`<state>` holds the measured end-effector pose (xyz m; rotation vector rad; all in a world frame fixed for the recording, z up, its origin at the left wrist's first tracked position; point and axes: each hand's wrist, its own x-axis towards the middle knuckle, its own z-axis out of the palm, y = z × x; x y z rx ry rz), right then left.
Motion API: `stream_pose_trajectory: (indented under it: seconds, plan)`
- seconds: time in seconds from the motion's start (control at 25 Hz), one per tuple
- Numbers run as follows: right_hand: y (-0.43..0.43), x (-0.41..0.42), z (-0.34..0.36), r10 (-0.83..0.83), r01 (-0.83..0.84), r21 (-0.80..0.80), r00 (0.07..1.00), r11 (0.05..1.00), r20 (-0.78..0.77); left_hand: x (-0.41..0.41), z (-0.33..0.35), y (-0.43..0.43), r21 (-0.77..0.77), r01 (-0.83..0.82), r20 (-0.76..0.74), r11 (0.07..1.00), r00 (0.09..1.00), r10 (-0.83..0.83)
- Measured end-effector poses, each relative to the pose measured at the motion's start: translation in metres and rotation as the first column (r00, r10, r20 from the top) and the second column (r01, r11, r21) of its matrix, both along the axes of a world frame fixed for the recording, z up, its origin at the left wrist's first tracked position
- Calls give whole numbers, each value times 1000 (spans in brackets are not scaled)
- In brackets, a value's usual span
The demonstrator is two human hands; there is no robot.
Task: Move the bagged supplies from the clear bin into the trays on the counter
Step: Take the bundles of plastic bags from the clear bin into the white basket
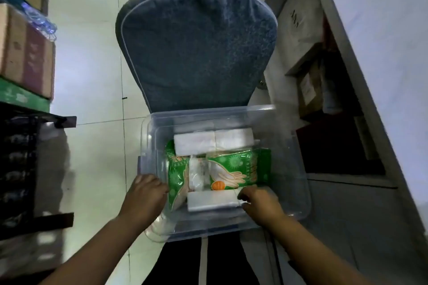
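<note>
Left edge: cardboard boxes [25,53] on a shelf, not part of the task.

My left hand [144,194] sits at the clear bin [297,169]'s 9 o'clock wall. Its fingers are bent over the rim toward the left glove bag [176,176], a green pack standing on edge against that wall. The tips are hidden, so I cannot tell whether they grip the rim, grip the bag, or only rest there.

The bin sits on a blue chair [196,41]. Inside it, two white packs [194,143] lie side by side at 12 o'clock. A small clear bag [196,173] is in the middle, with the right glove bag [240,169] lying flat just beside it toward 3 o'clock.

The key relation is the white flat pack [210,201] at the bin's 6 o'clock side. Its long axis runs from 9 to 3 o'clock, parallel to the near wall. My right hand [259,203] is at its 3 o'clock end, with fingers curled and pinching that end. The right hand is therefore the nearer one. The left hand is off the pack's 9 o'clock end, with the left glove bag between them.

My judgement is that the lift goes from the right end, straight up and clear of the near wall. Held at one end only, the pack may sag or swing.

No trays or counter are in view, and at the right there is only a cabinet [335,122].
</note>
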<state>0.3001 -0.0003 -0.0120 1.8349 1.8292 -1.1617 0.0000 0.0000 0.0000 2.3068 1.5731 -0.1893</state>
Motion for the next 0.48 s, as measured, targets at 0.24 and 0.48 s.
stream_pose_trajectory:
  seconds: [0.24,0.48]
  plan:
    - [29,9,-88,368,-357,-269,930,895,-9,8,-48,10,21,72,-103,997,992,-69]
    - [42,15,-115,623,-616,-130,782,777,21,12,-53,12,73,48,-116,996,992,-39]
